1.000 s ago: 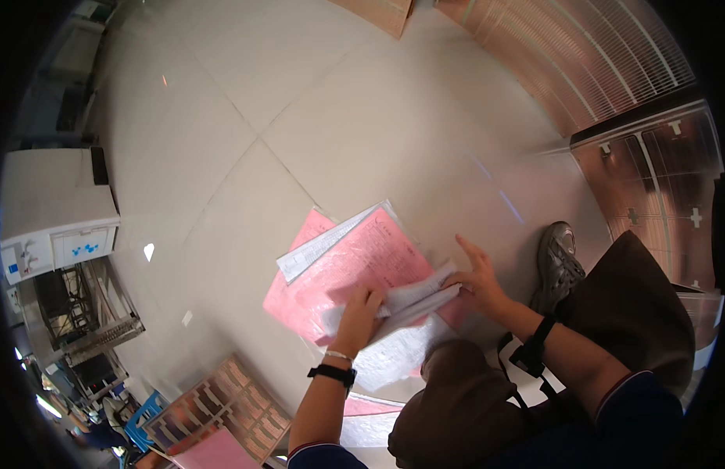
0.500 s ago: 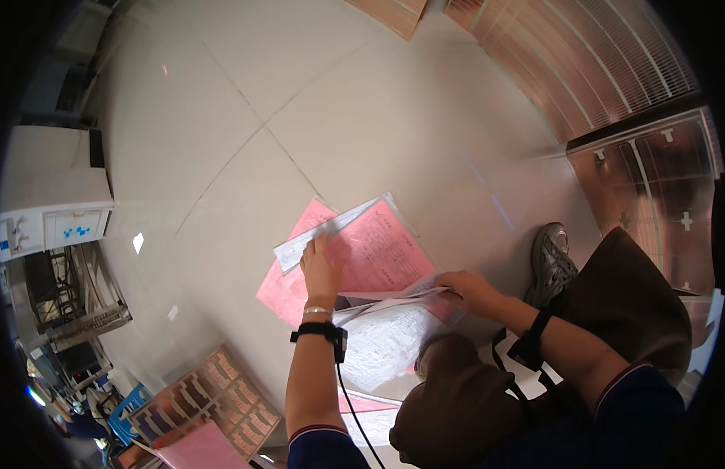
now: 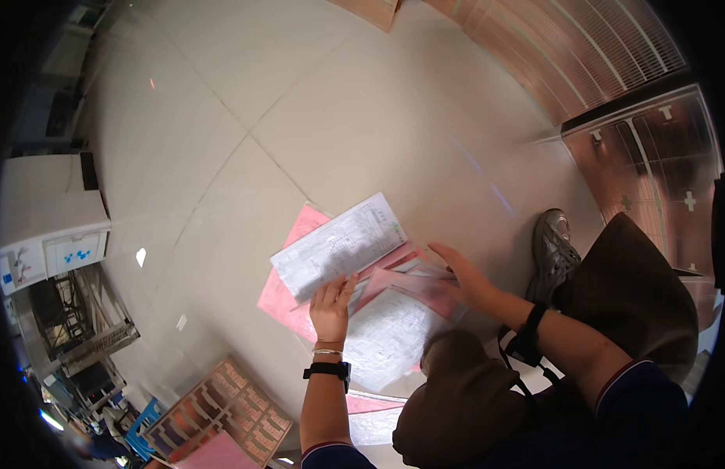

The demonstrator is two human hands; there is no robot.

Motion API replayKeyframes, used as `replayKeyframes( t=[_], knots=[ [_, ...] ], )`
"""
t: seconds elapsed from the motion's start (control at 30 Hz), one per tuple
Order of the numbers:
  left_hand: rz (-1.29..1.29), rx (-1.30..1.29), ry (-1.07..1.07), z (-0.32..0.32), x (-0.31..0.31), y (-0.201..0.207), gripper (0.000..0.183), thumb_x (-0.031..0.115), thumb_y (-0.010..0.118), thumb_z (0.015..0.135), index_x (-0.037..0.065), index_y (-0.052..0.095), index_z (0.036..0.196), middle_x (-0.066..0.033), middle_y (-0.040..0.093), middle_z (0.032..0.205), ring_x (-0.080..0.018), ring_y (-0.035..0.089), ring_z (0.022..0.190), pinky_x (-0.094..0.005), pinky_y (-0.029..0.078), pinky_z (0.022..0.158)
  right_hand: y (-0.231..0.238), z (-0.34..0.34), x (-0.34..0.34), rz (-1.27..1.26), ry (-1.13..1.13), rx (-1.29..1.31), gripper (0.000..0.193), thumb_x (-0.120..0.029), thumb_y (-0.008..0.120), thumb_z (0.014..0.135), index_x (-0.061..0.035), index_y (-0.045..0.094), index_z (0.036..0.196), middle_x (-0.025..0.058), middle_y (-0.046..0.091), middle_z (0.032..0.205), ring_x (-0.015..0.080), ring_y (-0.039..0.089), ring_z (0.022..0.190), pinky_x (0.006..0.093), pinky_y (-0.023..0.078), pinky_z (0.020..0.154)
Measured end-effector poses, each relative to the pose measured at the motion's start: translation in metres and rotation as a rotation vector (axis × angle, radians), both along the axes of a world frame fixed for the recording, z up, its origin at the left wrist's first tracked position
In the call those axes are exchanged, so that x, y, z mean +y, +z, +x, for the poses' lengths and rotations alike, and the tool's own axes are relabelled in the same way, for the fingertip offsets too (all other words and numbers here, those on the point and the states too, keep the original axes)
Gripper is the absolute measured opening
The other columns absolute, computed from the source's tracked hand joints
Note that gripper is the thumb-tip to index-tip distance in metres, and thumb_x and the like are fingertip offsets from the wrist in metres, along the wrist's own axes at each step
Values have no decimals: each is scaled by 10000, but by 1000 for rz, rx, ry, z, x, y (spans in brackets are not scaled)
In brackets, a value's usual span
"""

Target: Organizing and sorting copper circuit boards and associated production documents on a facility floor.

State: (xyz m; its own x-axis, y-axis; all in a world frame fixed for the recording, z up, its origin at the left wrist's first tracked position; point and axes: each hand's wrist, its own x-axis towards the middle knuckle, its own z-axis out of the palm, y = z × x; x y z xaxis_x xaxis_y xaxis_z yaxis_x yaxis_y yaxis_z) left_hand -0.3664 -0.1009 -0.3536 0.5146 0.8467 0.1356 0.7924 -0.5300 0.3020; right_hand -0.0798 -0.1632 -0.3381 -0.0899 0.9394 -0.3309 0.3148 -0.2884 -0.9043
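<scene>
A white printed form [image 3: 343, 246], apparently in a clear sleeve, lies across a pink sheet [image 3: 280, 293] on the floor. At its near edge my left hand [image 3: 330, 305] has its fingers curled together on the edge of the papers. My right hand [image 3: 464, 277] is open, with fingers stretched out and apart at the right side of a bent pink sheet [image 3: 413, 288]. Below that sheet is a larger crumpled-looking white sheet [image 3: 390, 336], partly under it. More pink and white papers [image 3: 374, 426] lie nearer me, partly hidden by my knee.
My shoe [image 3: 554, 242] and bent leg [image 3: 628, 297] are at the right. Shiny copper-toned panels [image 3: 652, 180] stand beyond them. A tray of small labelled cards [image 3: 226, 410] sits lower left, with a white cabinet [image 3: 53, 234] at the far left. Pale tiles [image 3: 245, 133] make up the floor.
The upper pink sheet has been drawn down toward me, uncovering the white form. My left hand has moved nearer; my right hand has let go of the sheets' edge and opened.
</scene>
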Motion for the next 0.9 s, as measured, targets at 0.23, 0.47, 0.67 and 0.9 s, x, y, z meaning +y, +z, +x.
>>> replayKeyframes(
  t=[0.23,0.47,0.67,0.9],
  knots=[
    [-89,-146,-48,6,-3,13,434,-40,556,736,181,629,1102,-62,594,1063,-247,587,871,-353,476,756,-3,-4,14,-62,63,53,587,0,588,773,-80,377,1315,145,384,1337,298,426,1204,359,389,973],
    [-873,-487,371,11,29,-6,352,-37,520,792,62,583,1124,-148,556,1108,-288,606,802,-351,488,726,-17,-1,17,-17,99,25,361,-2,590,773,-70,550,1126,109,512,1159,274,538,1050,350,453,887],
    [-328,37,308,43,77,-6,664,89,753,651,114,448,1241,-143,463,1235,-280,480,1103,-391,456,826,-23,-7,11,-7,182,31,262,-75,598,801,-78,594,1063,109,545,1082,286,568,957,356,468,831],
    [-225,205,181,28,102,-12,453,120,774,584,128,538,971,-63,516,1007,-282,453,998,-412,356,843,-19,-11,13,-31,222,-81,338,-77,586,804,-95,558,1140,119,512,1131,306,553,975,368,462,847]
  ],
)
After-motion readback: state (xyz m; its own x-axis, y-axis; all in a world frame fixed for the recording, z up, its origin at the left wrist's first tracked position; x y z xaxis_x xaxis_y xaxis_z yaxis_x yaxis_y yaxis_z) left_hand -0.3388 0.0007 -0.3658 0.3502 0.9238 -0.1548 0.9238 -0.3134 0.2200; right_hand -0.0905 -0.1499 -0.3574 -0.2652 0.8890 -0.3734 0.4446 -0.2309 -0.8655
